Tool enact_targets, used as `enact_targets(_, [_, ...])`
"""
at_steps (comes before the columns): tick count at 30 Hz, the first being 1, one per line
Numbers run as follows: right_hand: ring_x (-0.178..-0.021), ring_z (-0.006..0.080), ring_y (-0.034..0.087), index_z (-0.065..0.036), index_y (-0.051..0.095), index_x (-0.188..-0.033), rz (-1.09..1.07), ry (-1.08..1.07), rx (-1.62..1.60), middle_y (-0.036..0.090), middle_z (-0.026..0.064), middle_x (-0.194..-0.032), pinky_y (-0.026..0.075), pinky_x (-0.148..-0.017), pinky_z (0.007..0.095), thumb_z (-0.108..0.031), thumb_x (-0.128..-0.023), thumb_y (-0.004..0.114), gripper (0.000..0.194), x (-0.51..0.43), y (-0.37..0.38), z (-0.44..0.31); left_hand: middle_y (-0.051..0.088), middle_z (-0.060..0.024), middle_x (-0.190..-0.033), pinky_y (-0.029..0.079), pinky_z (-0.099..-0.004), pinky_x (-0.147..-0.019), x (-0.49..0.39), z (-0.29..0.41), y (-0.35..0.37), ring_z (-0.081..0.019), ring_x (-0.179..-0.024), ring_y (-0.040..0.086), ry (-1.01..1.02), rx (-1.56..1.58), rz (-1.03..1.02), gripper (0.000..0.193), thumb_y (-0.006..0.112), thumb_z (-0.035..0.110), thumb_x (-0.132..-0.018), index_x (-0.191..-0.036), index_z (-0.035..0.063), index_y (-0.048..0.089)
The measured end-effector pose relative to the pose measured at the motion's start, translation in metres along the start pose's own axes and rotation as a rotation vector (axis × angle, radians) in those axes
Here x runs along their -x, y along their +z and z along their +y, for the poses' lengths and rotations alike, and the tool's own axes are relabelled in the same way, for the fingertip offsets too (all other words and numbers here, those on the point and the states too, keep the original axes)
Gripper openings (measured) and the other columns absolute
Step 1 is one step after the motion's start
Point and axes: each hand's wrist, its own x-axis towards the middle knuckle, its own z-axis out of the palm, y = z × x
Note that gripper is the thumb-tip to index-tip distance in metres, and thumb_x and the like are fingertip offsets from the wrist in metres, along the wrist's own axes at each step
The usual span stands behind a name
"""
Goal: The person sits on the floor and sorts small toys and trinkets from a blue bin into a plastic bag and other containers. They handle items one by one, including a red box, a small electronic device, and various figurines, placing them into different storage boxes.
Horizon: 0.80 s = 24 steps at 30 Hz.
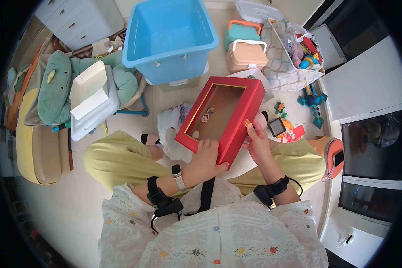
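Observation:
Tilted above my lap is a red gift box (232, 124) with a gold-edged clear window (222, 107). A few small figures or stickers (206, 115) show at the window; whether they lie inside or on it I cannot tell. My left hand (207, 155) grips the box's near end, fingers over the frame and thumb at the side corner. On the right long side, my right hand (258, 142) pinches a small gold clasp or tab (247, 123) between thumb and fingers. The box hides part of a white plastic bag (169, 129) on the floor.
A blue storage bin (171, 70) stands ahead, with peach (248, 58) and teal lidded boxes (243, 35) to its right. A patterned fabric bin (278, 73) holds toys. Small toys (289, 132) lie by my right leg. A white open box (90, 88) rests on a lid at left.

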Motion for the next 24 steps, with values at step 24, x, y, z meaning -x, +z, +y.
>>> enact_targets(24, [-0.09,0.017,0.061,-0.003,0.055,-0.114,0.131,0.322,-0.035,0.063,0.0094,-0.102,0.048,-0.082,0.0301,-0.032,-0.081,0.056,0.044,0.057,-0.076,-0.039,0.039,0.0007,-0.058,0.032,-0.0231,-0.043,0.036,-0.15,-0.101,-0.012,-0.044,0.032,-0.409,1.382,0.119,0.033,0.05,0.02,-0.09,-0.12,0.0073,0.05])
